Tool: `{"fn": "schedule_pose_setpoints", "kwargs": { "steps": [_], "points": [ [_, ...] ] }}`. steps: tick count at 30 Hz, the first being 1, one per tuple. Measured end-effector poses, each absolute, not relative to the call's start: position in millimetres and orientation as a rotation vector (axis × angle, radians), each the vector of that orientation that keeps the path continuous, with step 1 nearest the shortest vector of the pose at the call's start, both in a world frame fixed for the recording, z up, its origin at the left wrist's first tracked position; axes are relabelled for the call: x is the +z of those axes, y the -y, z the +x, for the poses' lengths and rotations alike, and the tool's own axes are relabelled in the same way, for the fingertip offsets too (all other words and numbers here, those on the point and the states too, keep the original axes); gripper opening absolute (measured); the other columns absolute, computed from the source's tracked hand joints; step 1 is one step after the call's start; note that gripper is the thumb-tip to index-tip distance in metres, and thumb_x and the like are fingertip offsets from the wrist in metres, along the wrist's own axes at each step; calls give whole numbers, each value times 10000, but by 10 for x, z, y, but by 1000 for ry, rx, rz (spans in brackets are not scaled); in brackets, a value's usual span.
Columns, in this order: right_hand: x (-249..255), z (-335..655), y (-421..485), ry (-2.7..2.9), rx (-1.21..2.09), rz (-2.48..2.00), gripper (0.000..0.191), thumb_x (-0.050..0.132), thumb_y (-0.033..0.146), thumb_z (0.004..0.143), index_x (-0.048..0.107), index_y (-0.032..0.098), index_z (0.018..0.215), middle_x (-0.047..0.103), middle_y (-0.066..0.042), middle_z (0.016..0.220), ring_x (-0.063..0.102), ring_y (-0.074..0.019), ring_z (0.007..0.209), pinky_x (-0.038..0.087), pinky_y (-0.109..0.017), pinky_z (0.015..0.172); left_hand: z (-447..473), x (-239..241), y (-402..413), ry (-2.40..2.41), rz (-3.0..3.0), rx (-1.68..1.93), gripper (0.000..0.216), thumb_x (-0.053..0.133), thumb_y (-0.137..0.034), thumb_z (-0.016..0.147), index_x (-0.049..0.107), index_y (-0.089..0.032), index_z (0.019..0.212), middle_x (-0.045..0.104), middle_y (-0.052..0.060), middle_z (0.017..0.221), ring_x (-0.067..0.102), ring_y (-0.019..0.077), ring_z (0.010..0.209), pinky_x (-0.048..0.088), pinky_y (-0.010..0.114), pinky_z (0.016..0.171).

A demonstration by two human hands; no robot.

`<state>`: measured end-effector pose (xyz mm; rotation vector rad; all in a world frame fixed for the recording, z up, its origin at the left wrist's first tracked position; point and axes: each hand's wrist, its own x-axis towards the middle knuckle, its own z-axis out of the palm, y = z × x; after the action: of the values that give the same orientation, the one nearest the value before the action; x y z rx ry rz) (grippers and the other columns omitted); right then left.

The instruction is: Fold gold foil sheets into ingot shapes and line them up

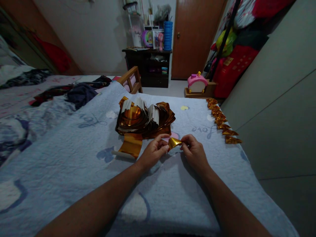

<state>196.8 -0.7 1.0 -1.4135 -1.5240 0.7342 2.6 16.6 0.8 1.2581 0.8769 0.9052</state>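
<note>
A small piece of shiny gold foil paper point(174, 143), curled into a cone-like shape, is held between both hands just above the bed. My left hand point(156, 147) pinches its wider left end. At the pointed right end, the fingertips of my right hand point(194, 148) are closed on it. Beyond my left hand lies a thick stack of gold foil paper sheets point(133, 115), curling up with white undersides showing. One loose gold sheet point(130, 144) rests in front of the stack. Several folded gold pieces point(221, 121) form a row along the bed's right edge.
A light blue patterned bedspread point(86, 171) covers the bed. Dark clothes point(82, 93) lie at the far left. Past the foot are a wooden chair point(133, 80), a black cabinet point(148, 69) and a pink toy point(197, 83) on a box. A pale panel point(278, 115) borders the right side.
</note>
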Motion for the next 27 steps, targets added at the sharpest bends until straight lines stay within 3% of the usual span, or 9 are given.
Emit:
{"fn": "schedule_pose_setpoints", "kwargs": {
  "steps": [9,19,27],
  "points": [
    [43,2103,-61,1474,743,-1422,106,527,278,830,607,207,828,636,-11,756,586,-175,670,449,-293,630,7,-74,-181,-930,1372,848,456,591,-311,904,516,-205,1342,667,35,957,539,105,672,407,240,638],
    [487,2695,15,1640,477,-1644,104,572,283,745,644,208,753,640,-34,760,581,-194,712,454,-326,693,7,-34,-177,-993,1539,798,402,590,-277,887,569,-166,1273,654,36,890,583,147,781,427,265,712],
    [418,3609,322,1162,354,-2019,167,567,321,653,659,206,731,673,-47,692,602,-211,633,442,-326,618,11,0,-172,-1031,1598,785,357,603,-292,879,623,-163,1211,619,16,835,551,140,740,413,268,693]
  ]
}}
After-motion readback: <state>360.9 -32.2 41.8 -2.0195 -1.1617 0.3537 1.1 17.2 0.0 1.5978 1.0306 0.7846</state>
